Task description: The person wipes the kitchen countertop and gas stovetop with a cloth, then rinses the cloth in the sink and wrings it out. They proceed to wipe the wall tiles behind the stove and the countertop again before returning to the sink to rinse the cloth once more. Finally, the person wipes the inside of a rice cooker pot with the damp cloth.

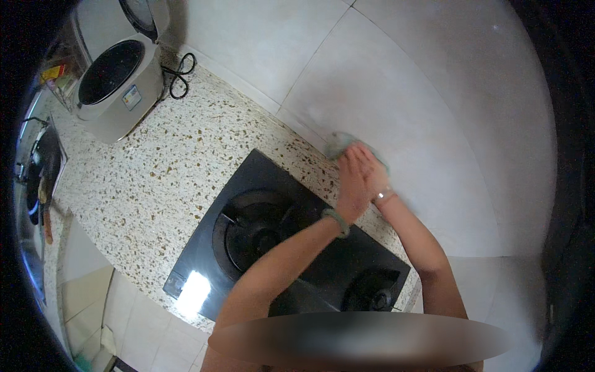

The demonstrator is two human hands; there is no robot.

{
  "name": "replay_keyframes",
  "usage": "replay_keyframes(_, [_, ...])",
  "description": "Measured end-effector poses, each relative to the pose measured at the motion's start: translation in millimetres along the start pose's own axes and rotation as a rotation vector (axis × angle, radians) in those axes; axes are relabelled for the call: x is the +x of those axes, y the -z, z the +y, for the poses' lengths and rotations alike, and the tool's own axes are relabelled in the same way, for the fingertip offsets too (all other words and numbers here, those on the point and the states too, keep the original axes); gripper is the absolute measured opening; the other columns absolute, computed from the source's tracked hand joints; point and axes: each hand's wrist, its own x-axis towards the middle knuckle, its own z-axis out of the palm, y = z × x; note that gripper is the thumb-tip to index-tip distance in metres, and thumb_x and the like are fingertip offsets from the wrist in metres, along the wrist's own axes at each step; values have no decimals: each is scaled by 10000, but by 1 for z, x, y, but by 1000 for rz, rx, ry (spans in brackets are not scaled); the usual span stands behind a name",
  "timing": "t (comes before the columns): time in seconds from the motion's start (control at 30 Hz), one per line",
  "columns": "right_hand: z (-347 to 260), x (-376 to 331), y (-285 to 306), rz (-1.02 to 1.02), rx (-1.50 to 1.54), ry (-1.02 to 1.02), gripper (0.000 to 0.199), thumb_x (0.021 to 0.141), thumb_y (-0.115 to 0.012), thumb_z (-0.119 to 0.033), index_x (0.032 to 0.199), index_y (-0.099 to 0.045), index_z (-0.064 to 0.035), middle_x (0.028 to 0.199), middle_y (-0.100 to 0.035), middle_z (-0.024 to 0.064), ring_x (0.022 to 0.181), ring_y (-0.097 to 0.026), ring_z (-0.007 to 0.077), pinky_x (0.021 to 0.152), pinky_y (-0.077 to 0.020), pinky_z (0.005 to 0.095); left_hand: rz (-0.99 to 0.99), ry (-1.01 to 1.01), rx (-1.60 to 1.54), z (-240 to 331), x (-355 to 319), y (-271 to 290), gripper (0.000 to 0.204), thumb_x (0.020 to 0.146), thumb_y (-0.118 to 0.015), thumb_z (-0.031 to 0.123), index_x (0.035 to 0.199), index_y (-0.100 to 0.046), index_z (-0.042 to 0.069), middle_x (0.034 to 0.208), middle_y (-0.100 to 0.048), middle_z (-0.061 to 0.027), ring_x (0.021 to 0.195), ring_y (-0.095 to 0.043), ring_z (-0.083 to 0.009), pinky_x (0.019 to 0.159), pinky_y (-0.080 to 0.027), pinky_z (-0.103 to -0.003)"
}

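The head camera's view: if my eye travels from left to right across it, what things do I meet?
Brown handle → rice cooker with its lid up → looped black cord → large black burner → pale cloth.

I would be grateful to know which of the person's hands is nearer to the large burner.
Left. The left hand is beyond the large burner and to its right; the right hand is beside the left, farther to the right.

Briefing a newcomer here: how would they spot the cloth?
Start at the black stove on the speckled counter. Beyond its back edge, the right hand presses a pale cloth against wall tiles. Unlike the flat tiles, it's crumpled and greenish.
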Motion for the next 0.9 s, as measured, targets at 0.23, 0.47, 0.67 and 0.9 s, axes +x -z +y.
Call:
replay_keyframes(0.23, [7,-126,82,249,-471,-410,514,901,-412,-330,1353,-429,-85,1421,-406,78,1353,-312,251,1145,-215,334,-265,-374,52,88,-58,-77,612,885,-539,180,1395,-278,-33,1448,-206,-276,1353,-193,-466,1099,-261,-495])
replay_keyframes(0.47, [-2,-85,89,369,-499,-399,513,896,-423,-313,1353,-427,-81,1426,-396,77,1359,-299,245,1149,-208,333,-120,-743,165,117,1,-37,396,852,-594,197,1212,-555,37,1458,-291,-207,1393,-187,-392,1119,-241,-498])
replay_keyframes(0.67, [-5,38,107,469,-507,-206,513,892,-432,-300,1353,-425,-77,1430,-388,77,1364,-288,239,1153,-201,333,37,-884,404,132,78,46,512,844,-598,246,1312,-482,74,1373,-388,-199,1382,-216,-393,1132,-174,-526])
replay_keyframes(0.9, [-31,132,120,617,-492,-17,513,886,-443,-284,1354,-423,-72,1435,-379,76,1369,-275,232,1157,-193,332,310,-857,364,109,125,94,689,770,-676,325,1365,-400,113,1212,-463,-154,1322,-307,-412,1102,-227,-527])
